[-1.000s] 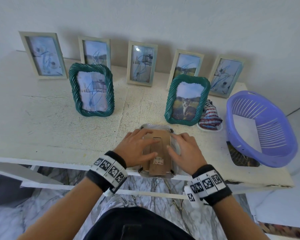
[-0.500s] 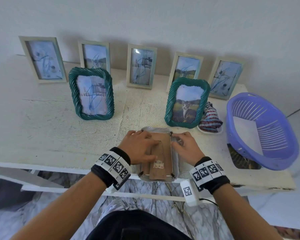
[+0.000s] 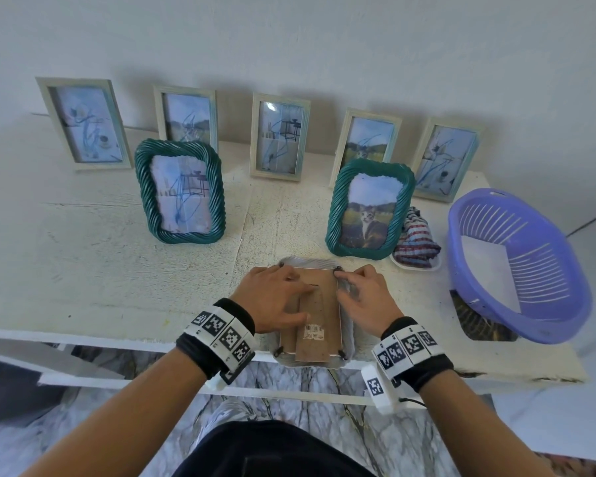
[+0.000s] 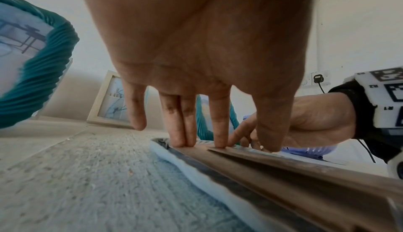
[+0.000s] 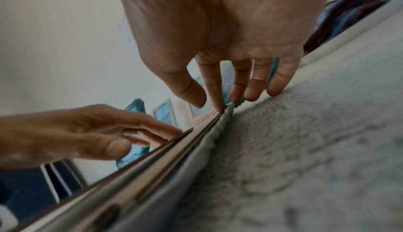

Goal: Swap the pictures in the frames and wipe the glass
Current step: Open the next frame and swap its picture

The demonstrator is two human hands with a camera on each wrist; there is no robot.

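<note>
White wall [image 3: 289,36] behind; rough white table [image 3: 83,263] against it, marble floor [image 3: 375,438] below its near edge. Beyond the fingers: five pale frames [image 3: 278,141] lean on the wall, two green frames [image 3: 179,191] stand nearer. Right of the right hand: purple basket [image 3: 516,266], striped cloth [image 3: 416,244] on a small dish. Face-down frame [image 3: 312,315] lies at the table's near edge, brown backing up, overhanging slightly; its front and glass are hidden. Left hand [image 3: 276,299]: fingers [image 4: 183,123] straight, slightly spread, tips pressing the backing, little finger lifted off. Right hand [image 3: 365,296]: fingers [image 5: 218,89] near-straight, close together, tips on the frame's far right corner by a dark clip; whether they pinch it, cannot tell.
</note>
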